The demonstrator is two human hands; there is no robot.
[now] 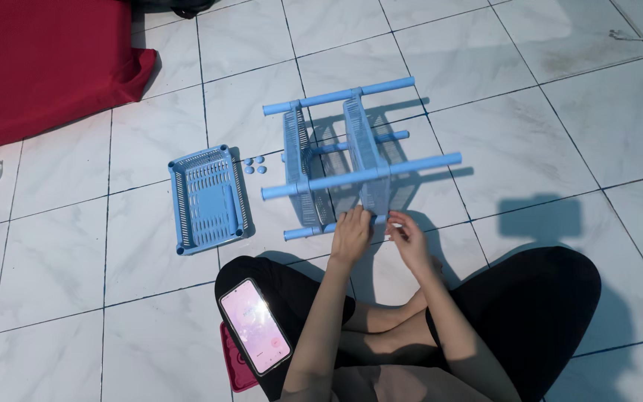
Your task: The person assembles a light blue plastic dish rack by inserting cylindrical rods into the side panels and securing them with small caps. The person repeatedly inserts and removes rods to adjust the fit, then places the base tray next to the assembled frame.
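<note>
**Both hands at the lower end of a blue rack**

Blue plastic rack (344,160) lies on its side on the tile floor (560,112), two baskets fitted on tubes. Left hand (351,234) w/ fingers curled on the near basket's lower edge. Right hand (408,238) just beside, fingertips pinched, prob. on a small part; too small to tell. Spare basket (208,198) lies flat to the left, small round caps (254,164) near it. Phone (254,325) rests on the thigh.

Both hands, left (351,234) and right (409,240), touch the blue rack (351,160); loose tray (208,197) lies beside it.
</note>
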